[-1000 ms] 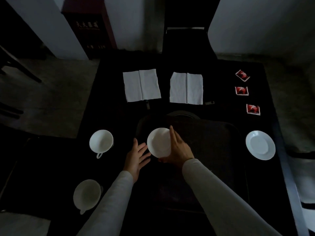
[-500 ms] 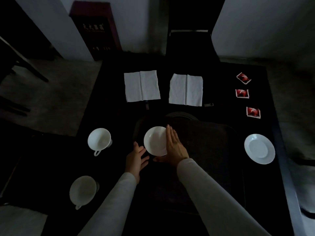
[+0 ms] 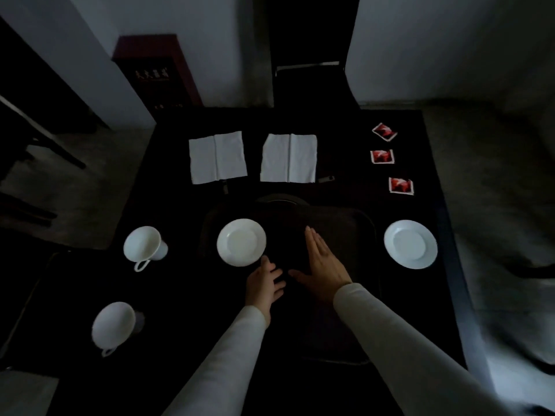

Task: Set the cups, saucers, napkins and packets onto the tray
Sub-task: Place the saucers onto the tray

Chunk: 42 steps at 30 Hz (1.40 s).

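A dark tray [image 3: 357, 223] lies in the middle of the black table. One white saucer [image 3: 241, 242] rests flat in the tray's far left corner. My right hand [image 3: 322, 265] hovers open over the tray, just right of that saucer and apart from it. My left hand [image 3: 264, 283] is open below the saucer, its fingertips close to the rim. A second saucer [image 3: 410, 244] sits on the table right of the tray. Two white cups [image 3: 145, 247] [image 3: 115, 325] stand at the left. Two white napkins [image 3: 217, 157] [image 3: 289, 157] lie at the back, and three red packets [image 3: 384, 132] [image 3: 382, 156] [image 3: 401, 185] at the back right.
A dark chair [image 3: 309, 82] stands behind the table's far edge, and a dark red cabinet [image 3: 156, 70] against the wall at the back left. Grey floor lies on both sides of the table [image 3: 168, 295]. A small dark object [image 3: 326, 179] lies beside the right napkin.
My right hand has let go of the saucer and drawn away to the right. The saucer now lies flat on the tray. My left hand has stayed below it.
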Each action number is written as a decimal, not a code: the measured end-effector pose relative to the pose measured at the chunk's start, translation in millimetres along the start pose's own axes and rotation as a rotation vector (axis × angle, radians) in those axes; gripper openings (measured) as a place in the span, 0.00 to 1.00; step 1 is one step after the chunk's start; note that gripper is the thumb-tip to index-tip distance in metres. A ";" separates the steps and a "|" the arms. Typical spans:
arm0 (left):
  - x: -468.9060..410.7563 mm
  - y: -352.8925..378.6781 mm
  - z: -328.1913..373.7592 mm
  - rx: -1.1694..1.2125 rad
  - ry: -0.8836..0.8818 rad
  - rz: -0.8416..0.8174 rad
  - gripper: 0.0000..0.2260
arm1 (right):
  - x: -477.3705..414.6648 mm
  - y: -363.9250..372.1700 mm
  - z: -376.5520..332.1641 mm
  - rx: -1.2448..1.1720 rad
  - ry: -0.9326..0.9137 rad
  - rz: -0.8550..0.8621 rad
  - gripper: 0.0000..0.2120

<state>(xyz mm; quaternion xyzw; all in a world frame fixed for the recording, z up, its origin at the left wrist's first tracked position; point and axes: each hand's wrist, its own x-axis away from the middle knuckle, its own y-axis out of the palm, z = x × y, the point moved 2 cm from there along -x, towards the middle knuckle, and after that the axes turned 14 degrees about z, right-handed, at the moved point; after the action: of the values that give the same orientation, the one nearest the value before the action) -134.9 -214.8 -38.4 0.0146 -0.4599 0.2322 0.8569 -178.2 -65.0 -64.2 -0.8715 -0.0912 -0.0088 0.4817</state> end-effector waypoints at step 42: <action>45.8 259.7 -9.1 -0.248 0.061 -0.161 0.24 | 4.8 -127.4 260.2 0.033 0.056 -0.015 0.67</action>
<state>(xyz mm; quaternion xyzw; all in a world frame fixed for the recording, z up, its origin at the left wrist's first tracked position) -213.1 36.5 -56.2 -0.0614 -0.4561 0.1044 0.8816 -213.7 220.8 -96.3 -0.8622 -0.0845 -0.0352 0.4983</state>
